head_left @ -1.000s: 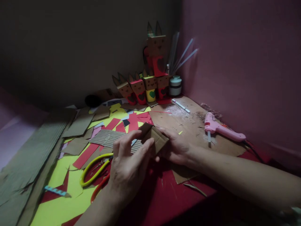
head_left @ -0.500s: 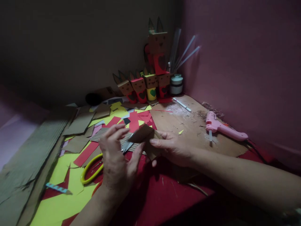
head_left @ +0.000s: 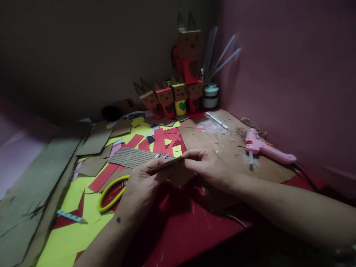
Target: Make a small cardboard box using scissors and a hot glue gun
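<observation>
A folded piece of brown cardboard (head_left: 178,176) is held up between my two hands, over the red table surface (head_left: 178,226). My left hand (head_left: 146,181) pinches its left end, and my right hand (head_left: 207,167) grips its right end with the fingers bent over the top edge. Under my left hand lie scissors with a yellow handle (head_left: 104,204); part of them is hidden by the hand, and the blade tips show just beyond it. A strip of corrugated cardboard (head_left: 125,157) rests behind the left hand.
Pink glue gun (head_left: 256,144) and a white marker (head_left: 217,120) lie on a cardboard sheet (head_left: 272,176) at right. Several cardboard figures (head_left: 180,98) stand at the back beside a pale jar (head_left: 210,96). Yellow paper (head_left: 69,237), a blue-striped pencil (head_left: 71,216) and large cardboard (head_left: 41,178) fill the left.
My left hand, earlier spread beside the cardboard, has closed on its left end. The cardboard has turned so its upper edge lies flatter, and my right hand has shifted its grip toward the top.
</observation>
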Demonstrator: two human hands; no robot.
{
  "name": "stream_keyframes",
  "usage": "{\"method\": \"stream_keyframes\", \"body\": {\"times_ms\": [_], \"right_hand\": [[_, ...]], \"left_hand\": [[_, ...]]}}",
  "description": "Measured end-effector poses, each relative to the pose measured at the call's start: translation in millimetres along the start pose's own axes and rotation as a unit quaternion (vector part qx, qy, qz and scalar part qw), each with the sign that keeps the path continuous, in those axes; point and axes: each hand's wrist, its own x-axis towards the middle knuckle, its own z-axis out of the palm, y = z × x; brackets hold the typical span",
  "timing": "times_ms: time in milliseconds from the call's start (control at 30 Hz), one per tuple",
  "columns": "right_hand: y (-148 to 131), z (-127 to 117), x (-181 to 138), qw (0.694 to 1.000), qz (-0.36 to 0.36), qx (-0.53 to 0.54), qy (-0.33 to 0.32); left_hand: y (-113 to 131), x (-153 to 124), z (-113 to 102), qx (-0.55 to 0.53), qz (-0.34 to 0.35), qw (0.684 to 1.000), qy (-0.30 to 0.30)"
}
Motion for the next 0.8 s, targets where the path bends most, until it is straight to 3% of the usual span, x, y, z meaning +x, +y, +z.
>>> {"method": "stream_keyframes", "body": {"times_ms": [200, 533, 800], "right_hand": [[6, 0, 2, 1.0, -0.016, -0.015, 0.006], [12, 0, 5, 0.998, -0.047, 0.045, -0.02], [14, 3, 6, 0.994, -0.028, 0.101, -0.014]], "left_hand": [[-1, -4, 5, -0.087, -0.054, 0.995, 0.008], [-12, 3, 12, -0.076, 0.007, 0.995, 0.057], [-15, 0, 15, -0.019, 0.053, 0.995, 0.079]]}}
